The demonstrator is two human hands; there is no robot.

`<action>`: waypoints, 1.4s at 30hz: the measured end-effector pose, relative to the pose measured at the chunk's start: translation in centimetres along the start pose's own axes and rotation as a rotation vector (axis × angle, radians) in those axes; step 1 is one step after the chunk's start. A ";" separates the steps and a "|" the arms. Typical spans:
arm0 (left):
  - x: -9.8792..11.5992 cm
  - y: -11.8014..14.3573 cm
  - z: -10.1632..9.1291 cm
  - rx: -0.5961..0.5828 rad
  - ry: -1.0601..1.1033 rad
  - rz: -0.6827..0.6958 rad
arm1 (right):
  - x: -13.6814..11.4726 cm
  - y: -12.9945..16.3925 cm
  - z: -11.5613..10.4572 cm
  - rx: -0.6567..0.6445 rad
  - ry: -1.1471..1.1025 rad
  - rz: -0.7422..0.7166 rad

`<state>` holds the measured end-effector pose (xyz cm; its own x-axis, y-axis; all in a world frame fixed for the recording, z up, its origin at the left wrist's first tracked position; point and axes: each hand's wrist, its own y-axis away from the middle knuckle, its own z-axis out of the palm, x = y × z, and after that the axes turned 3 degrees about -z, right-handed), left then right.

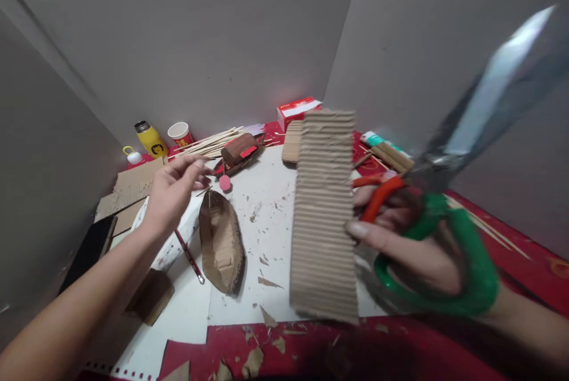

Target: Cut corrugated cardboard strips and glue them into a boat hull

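Head cam: right hand (409, 245) has its grip closed on a tall strip of ribbed brown corrugated cardboard (324, 215), held upright near the middle of the scene, plus green-and-orange-handled scissors (448, 215), blades pointing up and away. Crowded grip, so I'd guess either could slip. Left hand (175, 191) hovers loosely open, empty, above the cardboard boat hull (221, 242) on the white counter (275, 203).

On the worktop (511, 286), a cardboard boat hull (221, 243) lies near centre with a red-handled brush (189, 256) to its left, while far back stand a yellow bottle (151, 139), a paper cup (180, 133), a bundle of wooden sticks (208, 143) and a red-and-white box (297, 109).
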<state>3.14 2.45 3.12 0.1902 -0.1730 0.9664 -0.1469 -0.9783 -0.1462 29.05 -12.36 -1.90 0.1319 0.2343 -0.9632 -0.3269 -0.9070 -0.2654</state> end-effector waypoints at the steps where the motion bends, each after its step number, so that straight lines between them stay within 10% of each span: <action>1: 0.7 1.6 0.8 -0.120 0.080 -0.049 | 0.0 0.7 0.4 -0.103 -0.049 0.053; 5: 2.3 7.1 4.1 -0.522 0.279 -0.215 | -0.3 2.2 1.3 -0.392 -0.099 0.177; 8: 2.5 9.0 5.8 -0.605 0.404 -0.271 | -0.9 2.4 1.6 -0.464 -0.087 0.164; 24: 3.1 8.9 5.9 -0.164 0.571 -0.193 | 1.0 2.4 0.9 -0.605 -0.124 0.145; 33: 4.2 8.8 5.6 -0.206 0.486 -0.045 | -2.2 2.4 1.7 -0.818 -0.022 -0.149; 42: 2.3 8.2 5.9 -0.350 0.563 -0.111 | -0.2 2.6 1.3 -0.818 0.014 0.009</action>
<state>8.10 -6.61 2.86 -0.2989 0.1056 0.9484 -0.4800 -0.8756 -0.0538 27.01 -14.27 -2.48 0.1458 0.2261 -0.9631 0.4579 -0.8784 -0.1369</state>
